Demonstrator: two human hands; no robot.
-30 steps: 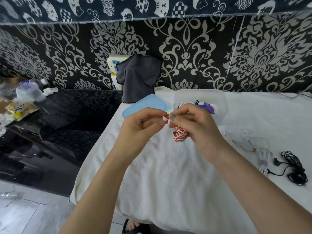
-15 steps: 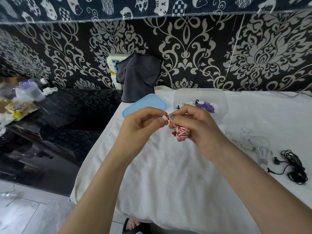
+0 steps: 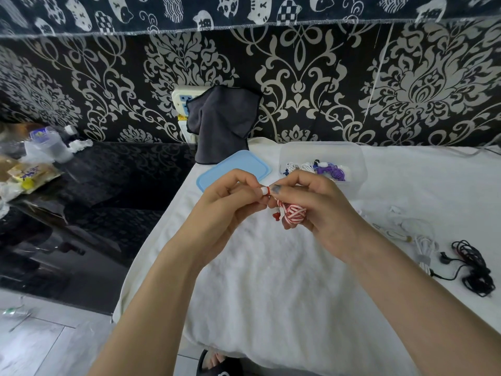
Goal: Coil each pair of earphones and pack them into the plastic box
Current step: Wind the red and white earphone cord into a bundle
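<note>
Red-and-white earphones (image 3: 295, 216) are wound into a tight ball, held up over the white towel (image 3: 271, 280), just in front of the plastic box (image 3: 357, 161).

Risks, as I read it: the loose end w/ the red-white plug (image 3: 265, 190) isn't tucked yet. If either pinch slips, the last wraps prob spring loose and the ball unwinds. A small red bit (image 3: 276, 216) dangles under the ball; can't tell if it's an earbud, but it could snag on the towel or pull a loop out. Box already has white and purple coils (image 3: 329, 170) inside, so a sloppy drop may tangle w/ those. Blue lid (image 3: 230, 169) lies off, beside the box.

Hands: left hand (image 3: 230, 204) is closed in a fingertip pinch on the plug end, thumb and forefinger together, wrist bent up. Right hand (image 3: 320, 210) grips the ball, fingers curled round it from above, thumb tip meeting the left hand's fingertips. Both forearms are raised off the towel.

Still unpacked on the right: white earphones (image 3: 424, 244) and black earphones (image 3: 474, 270), well apart from the box.
</note>
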